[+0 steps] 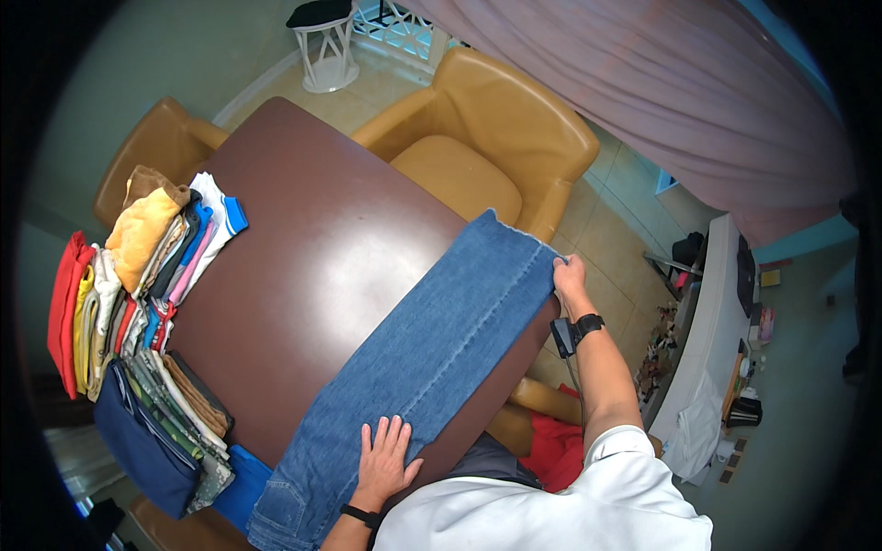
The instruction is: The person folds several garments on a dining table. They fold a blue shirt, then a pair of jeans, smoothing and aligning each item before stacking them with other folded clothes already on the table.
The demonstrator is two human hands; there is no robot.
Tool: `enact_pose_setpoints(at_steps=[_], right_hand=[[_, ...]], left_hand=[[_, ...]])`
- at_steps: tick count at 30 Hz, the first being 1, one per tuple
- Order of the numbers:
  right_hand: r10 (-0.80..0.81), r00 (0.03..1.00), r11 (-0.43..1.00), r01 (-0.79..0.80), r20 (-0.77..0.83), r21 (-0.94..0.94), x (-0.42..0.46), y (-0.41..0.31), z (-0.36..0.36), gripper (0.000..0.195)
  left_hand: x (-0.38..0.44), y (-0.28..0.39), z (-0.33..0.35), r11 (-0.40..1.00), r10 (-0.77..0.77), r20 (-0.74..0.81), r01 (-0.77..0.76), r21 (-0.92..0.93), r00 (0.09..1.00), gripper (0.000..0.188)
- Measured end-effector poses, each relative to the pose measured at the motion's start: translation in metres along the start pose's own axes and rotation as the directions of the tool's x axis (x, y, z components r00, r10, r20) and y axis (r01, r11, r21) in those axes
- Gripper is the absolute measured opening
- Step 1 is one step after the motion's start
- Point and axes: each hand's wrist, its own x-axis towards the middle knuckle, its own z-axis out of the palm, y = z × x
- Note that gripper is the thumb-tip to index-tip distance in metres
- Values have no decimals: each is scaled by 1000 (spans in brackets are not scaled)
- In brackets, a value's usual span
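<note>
A pair of blue denim jeans point(441, 324) lies lengthwise along the near side of the brown table, one leg laid over the other. My right hand point(570, 279) pinches the corner of the frayed hem, at the table's right end. Flat on the denim, fingers spread, my left hand point(386, 451) presses near the upper leg. Below and left of it shows a back pocket point(281, 506); the waist end runs towards the lower picture edge.
Stacks of folded clothes line the table's point(310, 227) left edge, among them a yellow plush piece point(145, 227), a red one point(67, 313) and a navy one point(141, 441). A tan armchair point(482, 138) stands beyond the far edge. Red cloth point(555, 444) lies on a chair beside me.
</note>
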Motion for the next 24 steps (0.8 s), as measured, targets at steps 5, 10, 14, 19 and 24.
enact_pose_setpoints(at_steps=[5,10,14,19,24], right_hand=[[86,994,993,-81,63,-87,7,23,1,22],[-97,994,989,90,-54,-119,13,24,-29,21],[-141,990,983,136,-29,-127,4,0,-31,28],[-216,968,974,204,-126,-102,14,18,-33,31],[112,978,969,-67,179,-238,23,37,-46,37]], left_hand=[[-20,-4,17,991,75,-207,-51,122,976,65],[-15,9,6,994,93,-328,-69,83,940,19],[-14,12,0,996,72,-337,-85,-24,939,14],[-11,17,-19,974,50,-361,-125,-187,931,8],[5,16,-27,983,47,-148,-72,-171,988,12]])
